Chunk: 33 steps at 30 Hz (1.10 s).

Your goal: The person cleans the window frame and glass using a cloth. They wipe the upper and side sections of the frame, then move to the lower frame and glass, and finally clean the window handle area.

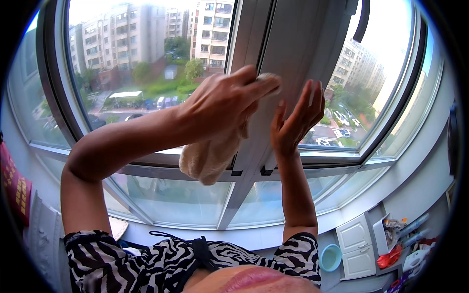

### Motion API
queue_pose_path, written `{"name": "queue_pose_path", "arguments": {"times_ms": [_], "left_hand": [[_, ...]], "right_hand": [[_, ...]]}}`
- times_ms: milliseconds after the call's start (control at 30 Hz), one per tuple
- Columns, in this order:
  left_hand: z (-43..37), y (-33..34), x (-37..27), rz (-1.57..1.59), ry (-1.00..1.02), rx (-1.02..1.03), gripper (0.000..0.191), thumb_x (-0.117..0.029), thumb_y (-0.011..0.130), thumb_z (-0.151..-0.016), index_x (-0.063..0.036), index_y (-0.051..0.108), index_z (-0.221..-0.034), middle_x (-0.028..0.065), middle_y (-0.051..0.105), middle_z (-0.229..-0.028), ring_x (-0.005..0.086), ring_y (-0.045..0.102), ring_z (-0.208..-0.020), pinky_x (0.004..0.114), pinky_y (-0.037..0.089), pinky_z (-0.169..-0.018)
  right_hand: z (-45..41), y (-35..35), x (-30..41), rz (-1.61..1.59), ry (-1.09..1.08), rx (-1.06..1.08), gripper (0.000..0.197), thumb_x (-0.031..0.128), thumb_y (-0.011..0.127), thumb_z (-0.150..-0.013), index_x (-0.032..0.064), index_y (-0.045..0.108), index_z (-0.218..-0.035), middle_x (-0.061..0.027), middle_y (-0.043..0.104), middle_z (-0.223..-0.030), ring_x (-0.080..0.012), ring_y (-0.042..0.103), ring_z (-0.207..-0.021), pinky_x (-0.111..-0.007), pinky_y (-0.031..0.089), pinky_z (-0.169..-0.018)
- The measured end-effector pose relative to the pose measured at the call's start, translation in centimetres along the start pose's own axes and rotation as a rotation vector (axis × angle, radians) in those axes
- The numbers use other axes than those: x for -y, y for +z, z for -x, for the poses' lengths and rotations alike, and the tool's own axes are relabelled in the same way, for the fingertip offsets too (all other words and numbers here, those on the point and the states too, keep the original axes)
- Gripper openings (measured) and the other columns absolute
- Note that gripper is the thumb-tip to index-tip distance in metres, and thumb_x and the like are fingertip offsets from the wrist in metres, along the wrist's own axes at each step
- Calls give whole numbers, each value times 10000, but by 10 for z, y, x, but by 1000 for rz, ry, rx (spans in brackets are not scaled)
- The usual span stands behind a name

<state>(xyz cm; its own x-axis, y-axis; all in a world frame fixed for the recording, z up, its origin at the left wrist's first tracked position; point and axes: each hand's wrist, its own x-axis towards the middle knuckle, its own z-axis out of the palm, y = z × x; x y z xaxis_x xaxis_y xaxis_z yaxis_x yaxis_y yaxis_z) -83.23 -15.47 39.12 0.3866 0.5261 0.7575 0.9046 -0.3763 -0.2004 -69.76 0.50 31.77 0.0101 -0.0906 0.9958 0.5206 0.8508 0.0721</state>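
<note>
A beige cloth [212, 157] hangs down from my left hand [234, 95], whose fingers are closed on it, with a folded bit of it sticking out at the fingertips. This hand is in front of the grey metal window mullion [253, 146], between two large panes. To its right my right hand [300, 117] is raised with its fingers extended and nothing visible in it, by the mullion's right side. Whether its fingertips touch the frame, I cannot tell. The left windowpane [146, 77] and the right windowpane [381, 91] show buildings, trees and parked cars outside.
Lower panes and a white sill [249, 240] run below the mullion. At the lower right are a light-blue basin [330, 258], a white cabinet [354, 245] and a red plastic bag [389, 256]. A red item with gold writing [18, 183] is at the far left.
</note>
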Motion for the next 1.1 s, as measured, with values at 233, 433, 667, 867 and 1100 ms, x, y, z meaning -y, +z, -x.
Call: {"name": "queue_pose_path", "arguments": {"times_ms": [233, 433, 667, 867, 1100], "left_hand": [[-177, 15, 7, 500, -161, -449, 220, -101, 537, -919, -17, 558, -1121, 188, 648, -916, 296, 673, -713, 437, 567, -646], [-142, 49, -13, -219, -142, -189, 406, -58, 613, -892, 73, 521, -1265, 225, 602, -970, 304, 699, -706, 372, 602, -607], [-60, 87, -29, -151, -102, 33, 350, -76, 631, -852, 147, 553, -1110, 286, 600, -982, 350, 706, -743, 377, 602, -592], [2, 102, -23, 221, -146, 512, 421, -99, 585, -909, 122, 513, -1260, 252, 636, -917, 334, 691, -713, 372, 591, -627], [53, 90, -50, 577, -235, 287, 419, -187, 590, -933, 44, 545, -1279, 239, 669, -967, 372, 681, -728, 418, 564, -624]], "right_hand": [[11, 2, -8, -269, 203, -16, 488, 187, 474, -1017, -20, 344, -1440, -224, 371, -1474, -374, 377, -1340, -434, 301, -1111], [57, 18, -34, -640, 510, -262, 454, 197, 510, -1019, -37, 385, -1388, -221, 449, -1382, -359, 445, -1263, -415, 306, -1103], [44, -31, -6, -143, 371, 367, 818, 331, 787, -783, 61, 366, -1429, -178, 414, -1423, -361, 377, -1332, -440, 308, -1108], [109, -128, 1, -130, 137, 1061, 815, 531, 691, -822, 81, 397, -1435, -167, 420, -1446, -360, 351, -1364, -486, 248, -1146], [86, -185, -3, -607, 755, 802, 420, 262, 556, -1004, -19, 506, -1312, -95, 580, -1232, -197, 542, -1147, -311, 412, -1014]]}}
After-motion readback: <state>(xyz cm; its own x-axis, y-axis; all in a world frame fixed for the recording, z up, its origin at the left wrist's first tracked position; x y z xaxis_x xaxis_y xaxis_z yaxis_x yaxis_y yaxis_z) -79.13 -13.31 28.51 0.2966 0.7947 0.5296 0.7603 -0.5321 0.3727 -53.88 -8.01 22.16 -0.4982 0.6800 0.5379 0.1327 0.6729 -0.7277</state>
